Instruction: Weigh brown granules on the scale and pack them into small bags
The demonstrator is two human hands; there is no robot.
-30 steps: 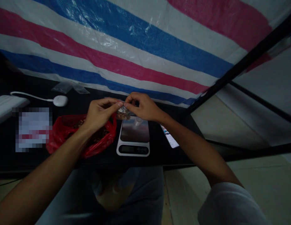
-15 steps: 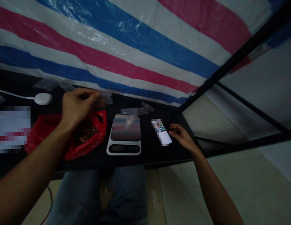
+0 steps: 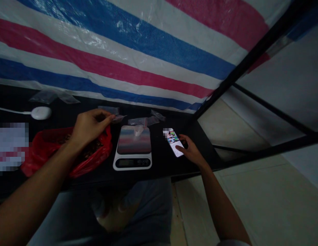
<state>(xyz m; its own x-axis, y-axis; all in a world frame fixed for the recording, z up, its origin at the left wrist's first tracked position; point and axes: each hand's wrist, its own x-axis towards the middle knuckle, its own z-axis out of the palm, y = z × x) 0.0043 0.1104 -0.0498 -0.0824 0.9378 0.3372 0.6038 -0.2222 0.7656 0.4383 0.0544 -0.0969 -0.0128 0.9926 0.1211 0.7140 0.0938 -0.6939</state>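
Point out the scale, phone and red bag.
scale (image 3: 134, 143), head view, weighing platform
phone (image 3: 172, 138), head view, lit screen
red bag (image 3: 39, 155), head view, plastic side

Two hands (image 3: 89, 128) show, with one red plastic bag (image 3: 46, 150), one digital kitchen scale (image 3: 132, 163), one smartphone (image 3: 174, 141), one white corded device (image 3: 41, 112), at least five small clear plastic bags (image 3: 141, 121), one black table (image 3: 159, 160) and one striped tarpaulin (image 3: 123, 58).
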